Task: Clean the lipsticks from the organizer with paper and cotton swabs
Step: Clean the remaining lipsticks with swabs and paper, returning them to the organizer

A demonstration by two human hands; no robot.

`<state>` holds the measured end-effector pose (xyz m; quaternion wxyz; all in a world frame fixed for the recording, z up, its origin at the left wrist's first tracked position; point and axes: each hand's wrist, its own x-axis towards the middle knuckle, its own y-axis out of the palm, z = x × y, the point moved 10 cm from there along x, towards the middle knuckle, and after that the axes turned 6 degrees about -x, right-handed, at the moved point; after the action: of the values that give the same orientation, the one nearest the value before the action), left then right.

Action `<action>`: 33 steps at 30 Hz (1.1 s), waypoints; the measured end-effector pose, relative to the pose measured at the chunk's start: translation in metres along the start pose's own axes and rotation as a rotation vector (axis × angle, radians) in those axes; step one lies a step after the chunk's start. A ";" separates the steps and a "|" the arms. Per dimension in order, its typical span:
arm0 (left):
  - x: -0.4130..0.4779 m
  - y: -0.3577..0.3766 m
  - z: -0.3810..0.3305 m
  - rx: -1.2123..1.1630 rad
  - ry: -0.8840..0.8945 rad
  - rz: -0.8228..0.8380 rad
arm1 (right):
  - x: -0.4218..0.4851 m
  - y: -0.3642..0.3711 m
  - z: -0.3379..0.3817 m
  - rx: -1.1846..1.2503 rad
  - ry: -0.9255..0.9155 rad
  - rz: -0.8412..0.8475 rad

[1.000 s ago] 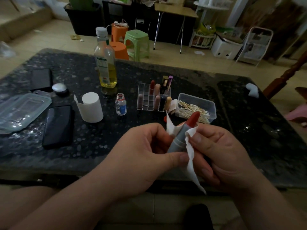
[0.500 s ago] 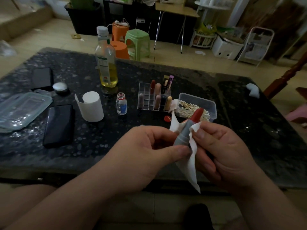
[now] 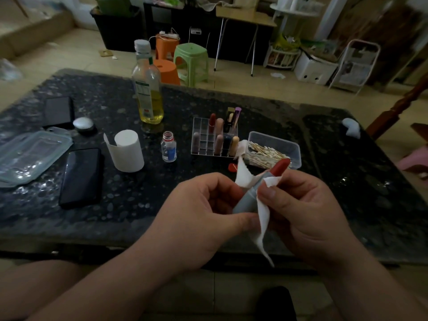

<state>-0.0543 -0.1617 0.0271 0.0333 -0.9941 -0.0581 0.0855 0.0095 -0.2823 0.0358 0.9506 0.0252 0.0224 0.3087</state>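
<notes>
Dark speckled stone makes up the table (image 3: 231,98), and behind it sit a green stool and orange stools on a pale floor. Both hands are up in front of the table's near edge, and they hold one lipstick (image 3: 249,196) between them. It has a gray tube and a red tip. It lies on a slant: the red tip points up, away and to the right, toward the clear box of cotton swabs (image 3: 275,144), and the bottom end points down toward the person. The left hand (image 3: 203,212) has its fingers curled round the bottom of the tube. The right hand (image 3: 308,212) pinches a white paper (image 3: 262,223) against the tube just under the red tip, and one end of the paper hangs down. The clear organizer (image 3: 203,137) stands near the swab box, with more lipsticks upright in its back and front slots. A tall bottle (image 3: 148,89) with yellow liquid has a label, but the words are too small to read. A little bottle (image 3: 169,150) has a blue label I cannot read either.
</notes>
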 end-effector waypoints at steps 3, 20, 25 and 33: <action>0.003 0.008 0.002 -0.202 0.004 0.082 | -0.001 -0.002 0.004 0.036 -0.007 -0.011; 0.001 0.069 0.013 -0.827 -0.131 0.349 | -0.011 -0.016 0.032 -0.041 -0.127 -0.133; -0.002 0.078 0.011 -0.871 -0.172 0.444 | -0.011 -0.020 0.033 -0.086 -0.177 -0.141; 0.010 0.054 0.022 -0.837 -0.134 0.170 | -0.013 -0.018 0.031 -0.039 -0.197 -0.177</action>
<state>-0.0420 -0.2131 -0.0002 -0.3836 -0.9154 -0.0076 0.1215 0.0112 -0.3060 0.0664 0.9720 0.0350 -0.0750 0.2198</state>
